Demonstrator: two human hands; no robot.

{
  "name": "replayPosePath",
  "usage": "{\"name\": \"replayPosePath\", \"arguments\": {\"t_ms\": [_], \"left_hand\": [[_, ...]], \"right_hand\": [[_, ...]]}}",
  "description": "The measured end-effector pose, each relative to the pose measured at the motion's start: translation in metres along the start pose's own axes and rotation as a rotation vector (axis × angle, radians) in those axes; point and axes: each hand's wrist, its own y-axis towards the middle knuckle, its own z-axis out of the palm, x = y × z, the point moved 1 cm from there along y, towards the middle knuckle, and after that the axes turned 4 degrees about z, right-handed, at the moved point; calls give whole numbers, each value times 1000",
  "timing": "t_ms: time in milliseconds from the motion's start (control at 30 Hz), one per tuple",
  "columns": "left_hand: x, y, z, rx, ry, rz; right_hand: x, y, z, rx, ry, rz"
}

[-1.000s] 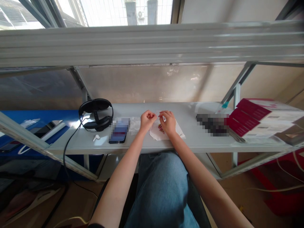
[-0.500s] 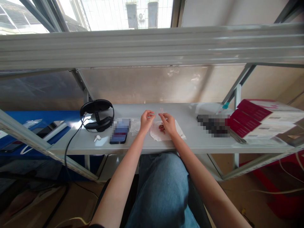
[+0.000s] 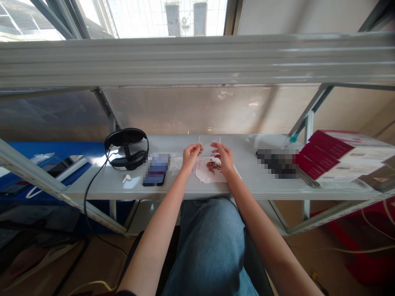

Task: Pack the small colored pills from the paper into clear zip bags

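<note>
Between my hands a small clear zip bag point(image 3: 210, 140) spans the gap, its top edge standing above my fingers. My left hand point(image 3: 191, 158) is closed in a pinch on a tiny yellow piece point(image 3: 200, 145), by the bag's left side. At the bag's right side my right hand point(image 3: 226, 158) grips it, the fingers partly spread; the thumb's contact is hard to see. Below the hands lies a heap of small red and yellow pieces point(image 3: 212, 165), too small to name surely, on a white sheet point(image 3: 210, 178). A red-lined strip point(image 3: 197, 165) shows at the sheet's left.
Left of my hands are crumpled clear bags point(image 3: 175, 163), a phone point(image 3: 156, 174), a white earbud point(image 3: 126, 178) and a black headset point(image 3: 126, 150) with a cable. To the right lie a blurred dark item point(image 3: 279, 163) and dark-red-and-white boxes point(image 3: 342, 154). A shelf beam point(image 3: 197, 61) crosses above.
The clear bag, seen nearly edge-on before, now spreads flat between my hands. My right hand has shifted right, off the heap, and a yellow piece shows at my left fingertips.
</note>
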Motion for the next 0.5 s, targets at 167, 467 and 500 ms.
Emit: {"name": "replayPosePath", "arguments": {"t_ms": [167,467,500], "left_hand": [[-1,0,0,1,-7,37],[-4,-2,3,70,-12,10],[-5,-2,3,73,-18,1]], "right_hand": [[-3,2,1,-67,-145,-10],[3,-3,4,21,-53,36],[3,-3,4,42,-35,62]]}}
